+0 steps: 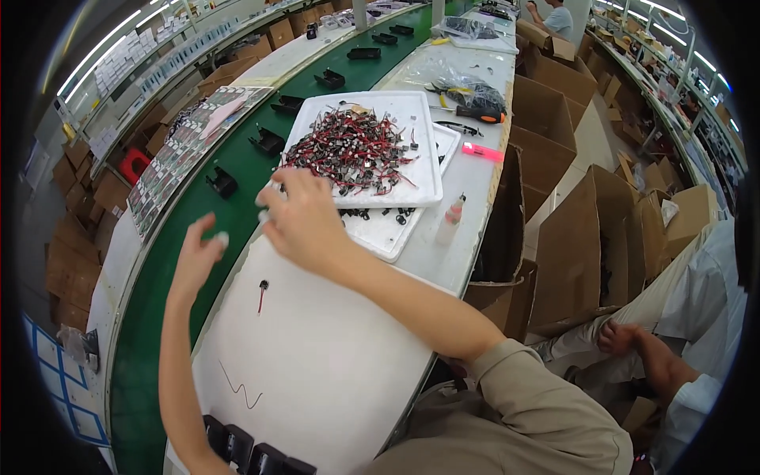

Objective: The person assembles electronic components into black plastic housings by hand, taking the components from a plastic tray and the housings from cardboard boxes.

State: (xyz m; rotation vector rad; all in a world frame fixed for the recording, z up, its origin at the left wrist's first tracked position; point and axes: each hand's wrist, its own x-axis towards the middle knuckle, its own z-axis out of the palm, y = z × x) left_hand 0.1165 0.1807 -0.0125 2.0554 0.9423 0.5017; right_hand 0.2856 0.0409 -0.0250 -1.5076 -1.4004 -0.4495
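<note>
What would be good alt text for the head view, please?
A person's right hand is at the near-left corner of a white tray heaped with small red-wired components; the left hand is raised near a green conveyor belt carrying black plastic housings. A single component lies on the white work surface.

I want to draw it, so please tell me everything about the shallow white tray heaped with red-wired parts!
The shallow white tray is squarish with rounded corners and a raised rim, perhaps plastic or foam. It holds a heap of tiny black-and-silver parts with red wires and rests on a second white tray. The person's right hand covers its near-left corner; contact is unclear.
</note>
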